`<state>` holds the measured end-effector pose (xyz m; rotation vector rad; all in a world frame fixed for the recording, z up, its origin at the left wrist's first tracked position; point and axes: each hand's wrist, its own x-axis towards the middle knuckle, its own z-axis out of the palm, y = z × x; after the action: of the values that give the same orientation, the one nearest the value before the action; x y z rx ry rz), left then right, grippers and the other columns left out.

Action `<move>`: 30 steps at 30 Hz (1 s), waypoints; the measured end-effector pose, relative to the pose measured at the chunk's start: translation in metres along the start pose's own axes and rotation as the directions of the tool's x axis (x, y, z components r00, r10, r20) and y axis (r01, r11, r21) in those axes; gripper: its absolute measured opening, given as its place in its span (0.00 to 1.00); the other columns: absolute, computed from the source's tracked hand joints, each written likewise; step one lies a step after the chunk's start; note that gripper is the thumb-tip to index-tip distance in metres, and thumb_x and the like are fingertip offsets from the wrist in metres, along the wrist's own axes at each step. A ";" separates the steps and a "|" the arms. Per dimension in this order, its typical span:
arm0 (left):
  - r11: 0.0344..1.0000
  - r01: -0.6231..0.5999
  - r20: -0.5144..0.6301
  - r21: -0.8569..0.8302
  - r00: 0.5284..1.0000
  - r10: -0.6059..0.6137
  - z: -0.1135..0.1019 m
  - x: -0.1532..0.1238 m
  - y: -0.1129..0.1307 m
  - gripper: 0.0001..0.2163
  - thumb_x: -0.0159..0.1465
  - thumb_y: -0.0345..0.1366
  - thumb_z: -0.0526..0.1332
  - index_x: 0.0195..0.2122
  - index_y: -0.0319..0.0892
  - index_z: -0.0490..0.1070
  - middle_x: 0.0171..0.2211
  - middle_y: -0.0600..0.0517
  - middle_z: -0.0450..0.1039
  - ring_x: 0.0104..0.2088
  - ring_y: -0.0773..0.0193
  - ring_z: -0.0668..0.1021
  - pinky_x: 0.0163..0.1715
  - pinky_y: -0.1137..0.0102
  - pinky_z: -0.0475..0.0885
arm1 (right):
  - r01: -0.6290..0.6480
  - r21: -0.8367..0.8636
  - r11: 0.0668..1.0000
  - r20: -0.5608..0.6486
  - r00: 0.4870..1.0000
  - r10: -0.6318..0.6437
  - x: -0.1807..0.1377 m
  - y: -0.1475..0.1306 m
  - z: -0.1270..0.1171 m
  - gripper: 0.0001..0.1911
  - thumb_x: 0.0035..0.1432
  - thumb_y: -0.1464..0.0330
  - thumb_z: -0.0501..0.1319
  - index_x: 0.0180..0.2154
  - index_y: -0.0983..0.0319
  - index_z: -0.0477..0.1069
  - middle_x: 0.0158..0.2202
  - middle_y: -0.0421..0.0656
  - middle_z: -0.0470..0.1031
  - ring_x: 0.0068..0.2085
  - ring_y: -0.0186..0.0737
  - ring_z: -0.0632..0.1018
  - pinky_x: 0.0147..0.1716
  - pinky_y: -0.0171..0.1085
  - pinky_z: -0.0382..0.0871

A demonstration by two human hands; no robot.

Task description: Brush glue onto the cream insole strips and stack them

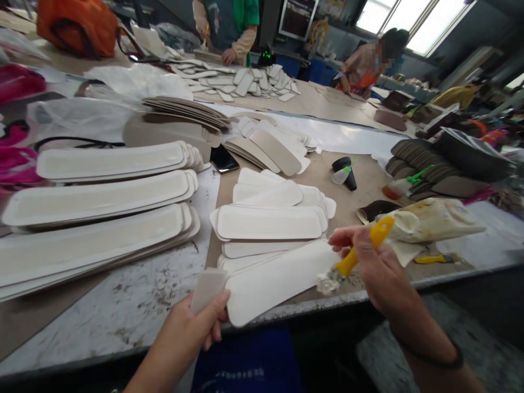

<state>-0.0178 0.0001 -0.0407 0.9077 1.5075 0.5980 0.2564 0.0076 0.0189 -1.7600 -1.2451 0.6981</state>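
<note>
My right hand is wrapped round a yellow-handled brush, whose bristles are clotted with white paste. The bristles hang by the front edge of a long white rounded panel; whether they touch it I cannot tell. My left hand pinches a small pale flat piece between thumb and fingers, right at the panel's left end. Behind that panel lies a loose pile of similar white panels, the top ones bearing smaller white strips.
Long white panels lie in stacked rows at left. A phone, a bottle with a green nozzle, a paste-smeared bag and a second yellow-handled brush are on the table. Two people work across it.
</note>
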 end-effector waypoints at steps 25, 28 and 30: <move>0.999 -0.005 0.040 -0.049 0.999 0.007 0.005 -0.005 -0.012 0.16 0.48 0.49 0.62 0.22 0.39 0.67 0.09 0.58 0.64 0.10 0.73 0.62 0.13 0.77 0.55 | 0.075 -0.203 0.976 -0.074 0.993 -0.091 -0.053 0.014 0.040 0.13 0.53 0.58 0.61 0.26 0.61 0.68 0.25 0.42 0.70 0.28 0.41 0.72 0.29 0.38 0.66; 0.999 -0.010 0.010 -0.044 1.000 0.011 0.006 -0.008 -0.009 0.17 0.47 0.50 0.63 0.20 0.40 0.67 0.08 0.58 0.64 0.10 0.72 0.62 0.14 0.76 0.55 | 0.163 -0.349 0.923 -0.129 0.967 -0.219 -0.045 0.021 0.024 0.12 0.56 0.59 0.59 0.26 0.60 0.68 0.26 0.42 0.71 0.30 0.42 0.73 0.33 0.39 0.67; 0.999 -0.012 -0.005 -0.043 1.000 0.011 0.007 -0.009 -0.007 0.17 0.46 0.50 0.63 0.20 0.40 0.67 0.08 0.58 0.63 0.10 0.72 0.62 0.14 0.76 0.55 | 0.207 -0.436 0.876 -0.157 0.941 -0.301 -0.039 0.025 0.013 0.12 0.57 0.60 0.58 0.26 0.60 0.68 0.27 0.42 0.70 0.31 0.42 0.73 0.34 0.40 0.67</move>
<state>-0.0123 -0.0123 -0.0425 0.8826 1.4888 0.6391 0.2440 -0.0281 -0.0105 -1.8940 -1.5111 0.0764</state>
